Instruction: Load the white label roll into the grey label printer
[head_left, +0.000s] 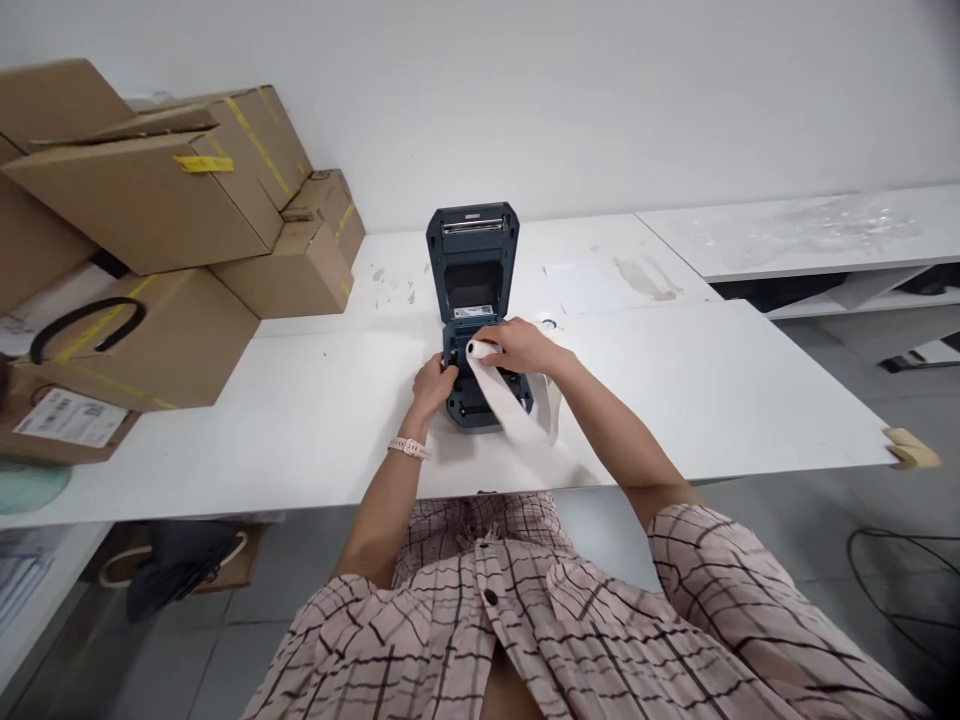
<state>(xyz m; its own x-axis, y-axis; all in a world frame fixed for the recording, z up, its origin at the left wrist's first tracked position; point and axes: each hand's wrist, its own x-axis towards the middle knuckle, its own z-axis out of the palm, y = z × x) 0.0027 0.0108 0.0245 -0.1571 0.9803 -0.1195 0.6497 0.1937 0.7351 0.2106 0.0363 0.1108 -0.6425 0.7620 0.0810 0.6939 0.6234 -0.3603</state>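
Note:
A dark label printer (472, 270) stands on the white table with its lid raised. My right hand (519, 345) is closed round a small white label roll (477, 349) above the printer's inside. From that roll a strip of white paper (510, 405) hangs down over the printer's front toward the table. At the printer's left side, my left hand (435, 383) grips the edge of the base, thumb on top. Part of the roll is covered by my right fingers.
Cardboard boxes (300, 270) with yellow tape are piled on the left of the white table (315, 420). A white wall rises behind. Clear plastic (825, 225) lies on another table at right. Something yellowish (911, 447) sits at the right front corner. A black cable (862, 580) loops over the floor.

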